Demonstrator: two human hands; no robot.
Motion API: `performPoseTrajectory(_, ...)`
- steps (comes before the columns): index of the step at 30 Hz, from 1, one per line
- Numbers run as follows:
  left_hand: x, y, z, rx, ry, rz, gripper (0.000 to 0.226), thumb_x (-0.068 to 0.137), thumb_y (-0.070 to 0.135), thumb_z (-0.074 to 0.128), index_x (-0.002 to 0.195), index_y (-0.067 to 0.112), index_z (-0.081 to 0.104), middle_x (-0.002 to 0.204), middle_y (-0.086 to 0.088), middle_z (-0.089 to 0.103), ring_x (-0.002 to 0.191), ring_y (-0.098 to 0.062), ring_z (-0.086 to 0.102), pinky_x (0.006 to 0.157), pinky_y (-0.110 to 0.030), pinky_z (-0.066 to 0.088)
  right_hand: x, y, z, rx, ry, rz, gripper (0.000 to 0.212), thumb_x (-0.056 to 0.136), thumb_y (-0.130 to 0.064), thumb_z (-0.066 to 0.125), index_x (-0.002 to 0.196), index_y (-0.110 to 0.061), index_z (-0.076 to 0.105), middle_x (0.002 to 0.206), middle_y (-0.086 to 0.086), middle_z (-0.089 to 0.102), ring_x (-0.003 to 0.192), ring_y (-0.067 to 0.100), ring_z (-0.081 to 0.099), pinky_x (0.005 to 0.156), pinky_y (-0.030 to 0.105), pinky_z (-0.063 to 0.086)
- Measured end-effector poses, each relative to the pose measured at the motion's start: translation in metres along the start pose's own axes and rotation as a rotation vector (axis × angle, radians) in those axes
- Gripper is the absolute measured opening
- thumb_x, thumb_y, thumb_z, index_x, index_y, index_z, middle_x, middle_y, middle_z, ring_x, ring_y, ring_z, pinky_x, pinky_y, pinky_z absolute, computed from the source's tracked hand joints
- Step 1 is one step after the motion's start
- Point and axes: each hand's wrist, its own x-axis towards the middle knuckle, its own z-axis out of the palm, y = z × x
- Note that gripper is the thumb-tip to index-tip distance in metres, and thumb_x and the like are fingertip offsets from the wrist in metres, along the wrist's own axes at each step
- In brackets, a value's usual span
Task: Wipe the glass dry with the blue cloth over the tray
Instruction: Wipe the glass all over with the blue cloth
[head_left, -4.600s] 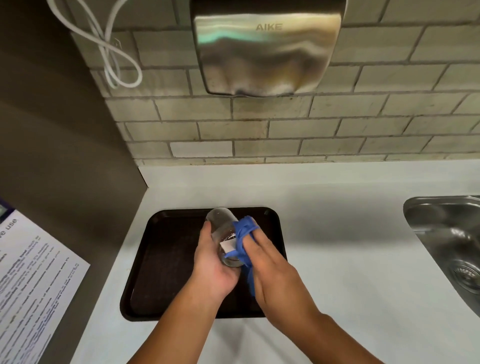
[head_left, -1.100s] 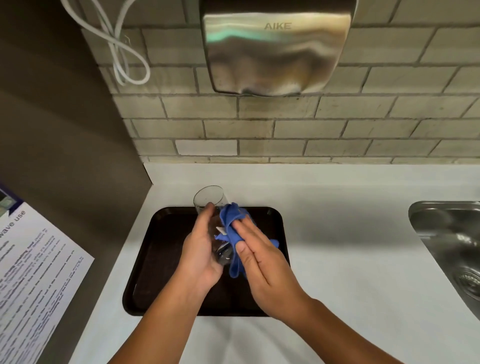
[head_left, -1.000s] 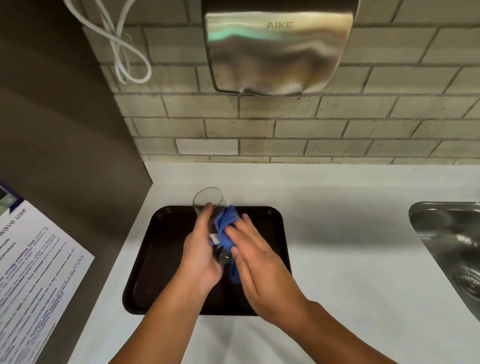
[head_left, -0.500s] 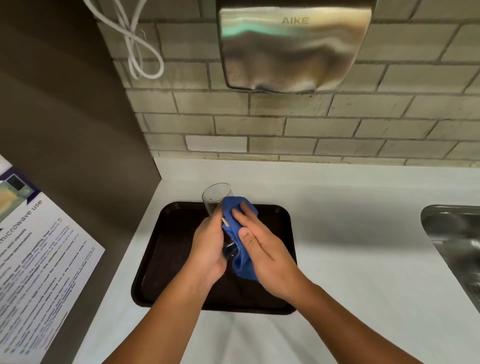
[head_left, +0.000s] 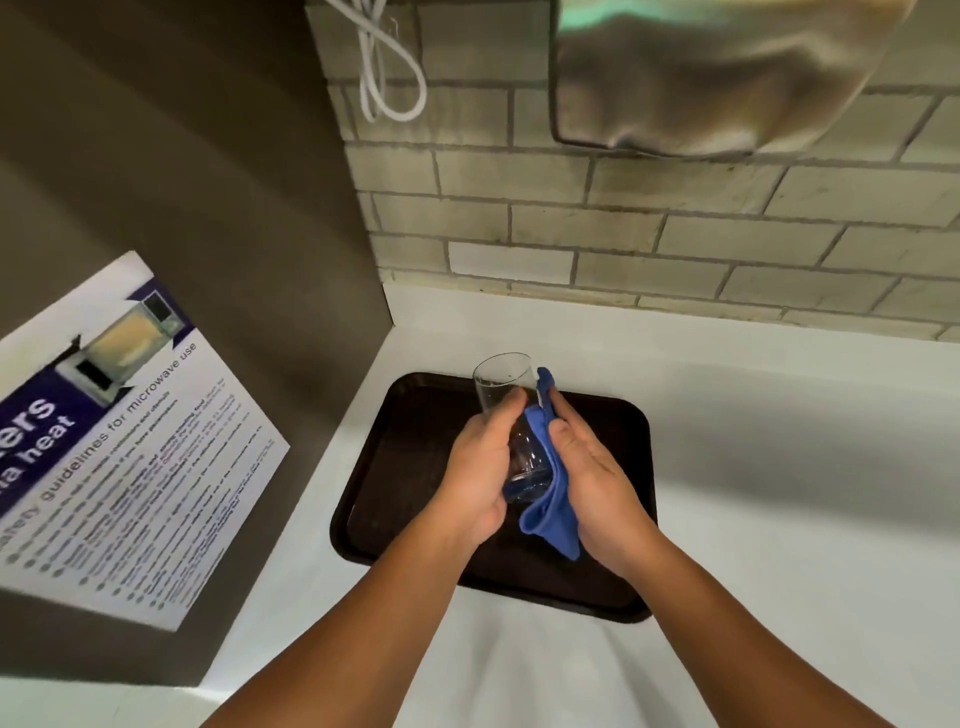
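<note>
A clear drinking glass (head_left: 503, 384) is held tilted above a dark brown tray (head_left: 395, 467) on the white counter, its mouth pointing away from me. My left hand (head_left: 480, 467) grips the glass around its lower half from the left. My right hand (head_left: 597, 478) presses a blue cloth (head_left: 551, 512) flat against the right side of the glass. The cloth hangs down below the base of the glass. The lower part of the glass is hidden between both hands.
A steel hand dryer (head_left: 701, 78) is mounted on the tiled wall above. A white cable (head_left: 387, 67) loops at the upper left. A brown side panel carries a microwave safety notice (head_left: 119, 441). White counter (head_left: 779, 467) extends to the right of the tray.
The camera has swung left, so the sink has left the view. My right hand with the cloth has slid lower along the glass side, with the cloth's tail hanging below the base.
</note>
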Motion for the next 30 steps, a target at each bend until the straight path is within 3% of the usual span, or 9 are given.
performPoseTrajectory(5,0.007,-0.005,-0.009,-0.043,0.038,-0.053,0.041,0.099,0.051,0.076,0.111,0.014,0.089,0.105,-0.014,0.088,0.096,-0.029,0.087,0.080,-0.039,0.067,0.003,0.000,0.006,0.069,-0.013,0.079,0.037,0.114,-0.036,0.048,0.145,-0.053,0.058,0.140,-0.007,0.075,0.126,0.016,0.073,0.109,0.036,0.058)
performPoseTrajectory(9,0.014,-0.001,-0.013,-0.070,0.037,-0.053,0.044,0.099,0.051,0.075,0.116,0.012,0.085,0.098,-0.011,0.088,0.087,-0.026,0.086,0.072,-0.036,0.067,0.003,0.004,0.009,-0.078,-0.023,0.017,0.041,0.114,-0.040,0.047,0.150,-0.058,0.050,0.140,-0.024,0.070,0.124,0.002,0.070,0.103,0.019,0.056)
performPoseTrajectory(13,0.017,0.000,-0.018,-0.119,-0.026,-0.040,0.042,0.101,0.052,0.070,0.114,0.015,0.086,0.100,-0.007,0.086,0.087,-0.022,0.085,0.070,-0.035,0.066,0.010,0.003,0.008,0.189,-0.007,0.131,0.040,0.113,-0.034,0.050,0.151,-0.031,0.059,0.138,-0.003,0.076,0.128,0.017,0.072,0.113,0.038,0.055)
performPoseTrajectory(15,0.019,-0.002,-0.023,-0.138,-0.046,-0.036,0.046,0.097,0.055,0.068,0.114,0.016,0.085,0.099,-0.006,0.084,0.085,-0.021,0.083,0.069,-0.035,0.064,0.012,0.001,0.011,0.166,-0.002,0.119,0.033,0.112,-0.035,0.052,0.142,-0.040,0.065,0.140,-0.004,0.075,0.130,0.016,0.071,0.118,0.043,0.050)
performPoseTrajectory(18,0.020,-0.001,-0.029,-0.151,-0.073,-0.013,0.066,0.088,0.065,0.078,0.125,0.010,0.084,0.103,-0.012,0.083,0.092,-0.027,0.083,0.079,-0.040,0.065,0.006,-0.003,0.022,0.017,-0.054,0.043,0.033,0.108,-0.044,0.051,0.131,-0.065,0.063,0.139,-0.022,0.071,0.129,0.003,0.068,0.111,0.028,0.054)
performPoseTrajectory(21,0.022,0.002,-0.034,-0.121,-0.084,0.018,0.070,0.072,0.063,0.094,0.118,0.011,0.086,0.105,-0.015,0.085,0.095,-0.029,0.084,0.082,-0.040,0.067,0.008,0.001,0.026,0.045,-0.069,0.029,0.032,0.113,-0.037,0.048,0.137,-0.054,0.062,0.143,-0.011,0.071,0.126,0.004,0.070,0.110,0.027,0.055)
performPoseTrajectory(24,0.023,0.000,-0.042,-0.121,-0.066,-0.018,0.051,0.086,0.052,0.090,0.115,0.011,0.088,0.108,-0.015,0.085,0.095,-0.030,0.084,0.085,-0.042,0.067,0.010,0.000,0.031,0.160,-0.035,0.109,0.026,0.113,-0.031,0.050,0.122,-0.042,0.071,0.128,-0.001,0.080,0.112,0.010,0.078,0.112,0.037,0.055)
performPoseTrajectory(28,0.021,-0.001,-0.045,-0.156,-0.079,-0.036,0.058,0.084,0.057,0.088,0.121,0.013,0.087,0.107,-0.011,0.085,0.098,-0.027,0.083,0.085,-0.040,0.065,0.007,-0.001,0.033,0.112,-0.055,0.093,0.031,0.114,-0.034,0.047,0.124,-0.058,0.064,0.117,-0.034,0.077,0.116,-0.006,0.072,0.093,0.013,0.057)
performPoseTrajectory(30,0.023,-0.001,-0.044,-0.186,-0.078,-0.042,0.059,0.083,0.057,0.086,0.122,0.012,0.086,0.106,-0.011,0.084,0.094,-0.027,0.084,0.079,-0.038,0.066,0.006,0.004,0.031,0.117,-0.041,0.084,0.029,0.113,-0.035,0.046,0.130,-0.055,0.061,0.119,-0.035,0.076,0.117,-0.006,0.071,0.091,0.012,0.057)
